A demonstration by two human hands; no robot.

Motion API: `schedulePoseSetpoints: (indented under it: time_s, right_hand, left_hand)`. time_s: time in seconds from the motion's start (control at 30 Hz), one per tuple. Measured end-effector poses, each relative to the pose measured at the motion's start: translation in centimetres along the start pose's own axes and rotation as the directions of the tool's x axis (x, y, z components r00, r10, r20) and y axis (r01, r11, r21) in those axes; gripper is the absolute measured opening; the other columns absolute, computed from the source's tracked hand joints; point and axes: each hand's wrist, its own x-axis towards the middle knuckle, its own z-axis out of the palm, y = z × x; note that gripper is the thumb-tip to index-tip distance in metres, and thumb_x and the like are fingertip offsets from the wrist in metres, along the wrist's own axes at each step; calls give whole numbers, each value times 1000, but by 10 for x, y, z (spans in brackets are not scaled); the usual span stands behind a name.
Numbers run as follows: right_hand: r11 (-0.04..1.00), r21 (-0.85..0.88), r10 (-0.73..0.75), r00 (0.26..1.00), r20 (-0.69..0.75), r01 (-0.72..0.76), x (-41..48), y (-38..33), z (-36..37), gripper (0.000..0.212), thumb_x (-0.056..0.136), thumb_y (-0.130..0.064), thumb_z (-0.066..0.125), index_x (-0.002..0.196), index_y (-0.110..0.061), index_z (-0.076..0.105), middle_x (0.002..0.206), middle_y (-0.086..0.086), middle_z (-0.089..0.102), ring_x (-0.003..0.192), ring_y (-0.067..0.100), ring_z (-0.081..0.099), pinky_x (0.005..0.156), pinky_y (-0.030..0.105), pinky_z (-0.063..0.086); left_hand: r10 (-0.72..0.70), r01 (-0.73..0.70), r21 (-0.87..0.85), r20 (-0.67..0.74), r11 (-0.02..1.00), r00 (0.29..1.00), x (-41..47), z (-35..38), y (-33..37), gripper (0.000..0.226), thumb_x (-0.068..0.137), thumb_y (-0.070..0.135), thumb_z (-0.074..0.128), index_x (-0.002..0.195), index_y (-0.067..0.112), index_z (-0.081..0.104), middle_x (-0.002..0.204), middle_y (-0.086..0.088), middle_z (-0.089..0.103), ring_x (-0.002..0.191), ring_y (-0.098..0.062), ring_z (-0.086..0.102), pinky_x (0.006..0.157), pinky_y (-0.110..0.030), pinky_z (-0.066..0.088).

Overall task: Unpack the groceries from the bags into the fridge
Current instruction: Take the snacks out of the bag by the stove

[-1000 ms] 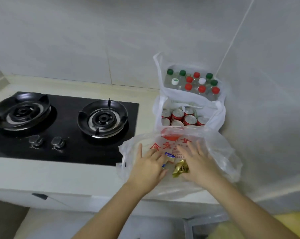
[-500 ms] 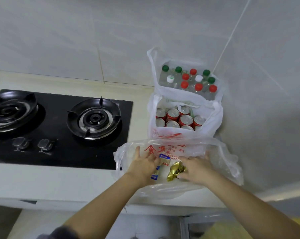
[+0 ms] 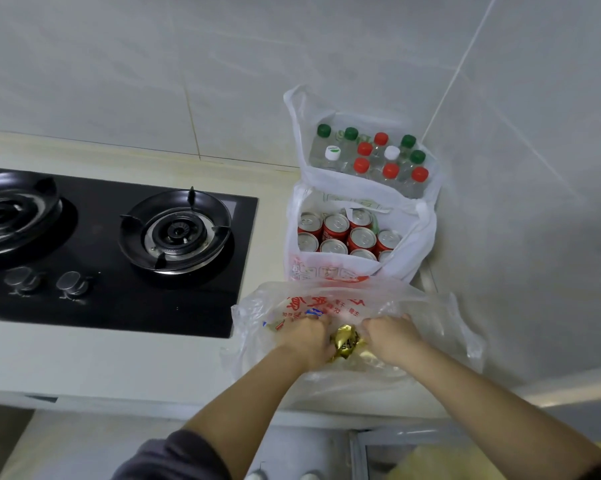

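Three plastic bags stand in a row on the counter by the right wall. Both of my hands are inside the nearest one, a clear bag with red print (image 3: 441, 313). My left hand (image 3: 304, 339) curls its fingers over a blue-and-white packet (image 3: 314, 311). My right hand (image 3: 391, 336) is curled too, pinching a crumpled gold packet (image 3: 346, 342) that sits between the two hands. Behind it, the middle bag (image 3: 420, 233) holds several red cans (image 3: 361, 237). The far bag (image 3: 301, 140) holds several capped bottles (image 3: 361, 166).
A black two-burner gas hob (image 3: 126, 299) with two knobs (image 3: 72, 284) fills the counter to the left. Tiled walls close the back and right. The counter's front edge (image 3: 119, 393) runs below. A white frame (image 3: 359, 452) and something yellow show at the bottom right.
Both hands have gone deeper into the near bag and their fingers have curled. The gold packet now sits tight between them. The view has shifted a little to the right.
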Motion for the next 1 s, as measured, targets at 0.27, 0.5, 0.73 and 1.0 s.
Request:
schedulePoseSetpoints:
  time_s: [0.27, 0.5, 0.73, 1.0]
  right_hand:
    - [998, -1, -58, 996, 70, 59, 1, 12, 6, 59, 84, -30, 62, 139, -35, 41, 128, -2, 61, 117, 23, 57, 95, 32, 42]
    - [989, -68, -125, 988, 92, 132, 3, 11, 19, 84, 78, -47, 70, 148, -44, 24, 140, -3, 52, 125, 22, 51, 101, 37, 37]
    - [993, -76, -84, 995, 46, 87, 4, 3, 20, 55, 81, -53, 66, 129, -33, 49, 124, -2, 60, 117, 21, 55, 98, 39, 29]
    - [996, 48, -67, 974, -219, 79, -14, 2, -3, 43, 81, -53, 61, 121, -37, 54, 114, -11, 66, 110, 19, 57, 93, 37, 29]
  left_hand:
    - [13, -6, -123, 60, 992, 998, 2, 10, 21, 67, 82, 34, 58, 142, 25, 30, 134, -8, 50, 117, -35, 53, 86, -41, 46]
    - [-71, 78, -253, 36, 964, 997, 6, 17, 22, 46, 89, 22, 65, 127, 18, 40, 117, -12, 61, 104, -30, 60, 81, -37, 50]
    - [-96, 95, -212, 2, 973, 995, -5, 15, 13, 44, 88, 16, 65, 124, 15, 40, 115, -14, 57, 98, -32, 60, 78, -41, 51]
    - [-92, 12, -315, -240, 949, 966, -32, -16, 14, 41, 85, 19, 65, 117, 13, 42, 105, -9, 64, 94, -31, 61, 71, -37, 47]
